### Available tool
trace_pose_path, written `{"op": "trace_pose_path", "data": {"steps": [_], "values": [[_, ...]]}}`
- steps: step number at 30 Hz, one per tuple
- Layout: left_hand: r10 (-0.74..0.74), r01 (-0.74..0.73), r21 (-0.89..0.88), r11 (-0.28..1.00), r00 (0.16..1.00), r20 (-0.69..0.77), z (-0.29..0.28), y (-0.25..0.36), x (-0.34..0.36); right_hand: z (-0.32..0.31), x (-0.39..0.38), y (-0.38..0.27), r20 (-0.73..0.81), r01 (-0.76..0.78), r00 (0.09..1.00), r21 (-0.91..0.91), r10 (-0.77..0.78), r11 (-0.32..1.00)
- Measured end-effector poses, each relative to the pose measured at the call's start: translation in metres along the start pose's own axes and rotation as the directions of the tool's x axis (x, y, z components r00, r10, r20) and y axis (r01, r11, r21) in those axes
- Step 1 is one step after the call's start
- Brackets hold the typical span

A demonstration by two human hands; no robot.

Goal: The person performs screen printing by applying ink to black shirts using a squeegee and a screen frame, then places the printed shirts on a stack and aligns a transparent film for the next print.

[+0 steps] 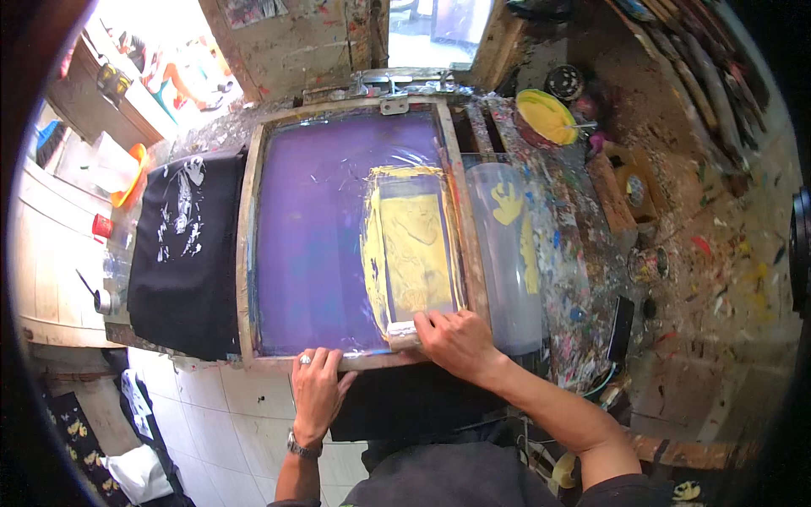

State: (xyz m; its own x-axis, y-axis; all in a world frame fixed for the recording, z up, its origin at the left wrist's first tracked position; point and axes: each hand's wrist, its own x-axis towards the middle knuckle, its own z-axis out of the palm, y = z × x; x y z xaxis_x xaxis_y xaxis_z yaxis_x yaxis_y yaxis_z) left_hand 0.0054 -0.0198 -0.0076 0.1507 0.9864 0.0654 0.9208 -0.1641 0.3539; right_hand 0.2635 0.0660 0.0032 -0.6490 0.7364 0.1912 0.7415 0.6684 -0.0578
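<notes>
A wooden-framed printing screen [312, 228] with purple mesh lies flat before me, hinged to clamps at its far side. Yellow ink [414, 253] covers a rectangle on its right part, with thicker streaks around the edges. My right hand [456, 342] grips a squeegee [404, 335] at the near end of that yellow patch. Its handle is partly hidden under my fingers. With fingers curled over the near rail of the frame, my left hand [318, 389] holds the screen's edge. Black fabric [414, 397] hangs out below the near rail.
Left of the screen lies black cloth [182, 253] with a white print. A clear plastic sheet [505, 253] with yellow marks lies to the right. Beyond are a bowl of yellow ink [545, 117], a cardboard box [625, 186] and a dark phone-like slab [621, 328] on the paint-spattered table.
</notes>
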Motion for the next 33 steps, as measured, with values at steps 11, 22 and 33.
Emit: {"op": "trace_pose_path", "data": {"steps": [11, 22, 33], "values": [[0.143, -0.137, 0.049, 0.989, 0.979, -0.147, -0.076, 0.002, 0.009, -0.053, -0.008, -0.041, -0.472, -0.197, 0.867, -0.035, 0.158, 0.980], [0.257, -0.265, 0.021, 0.964, 0.908, -0.330, 0.033, 0.138, 0.065, -0.263, 0.164, 0.035, -0.604, -0.155, 0.796, -0.148, 0.035, 0.977], [-0.101, 0.186, 0.132, 0.974, 0.870, -0.482, 0.048, -0.102, 0.237, -0.345, 0.242, 0.072, -0.442, -0.223, 0.880, -0.064, 0.173, 0.973]]}}
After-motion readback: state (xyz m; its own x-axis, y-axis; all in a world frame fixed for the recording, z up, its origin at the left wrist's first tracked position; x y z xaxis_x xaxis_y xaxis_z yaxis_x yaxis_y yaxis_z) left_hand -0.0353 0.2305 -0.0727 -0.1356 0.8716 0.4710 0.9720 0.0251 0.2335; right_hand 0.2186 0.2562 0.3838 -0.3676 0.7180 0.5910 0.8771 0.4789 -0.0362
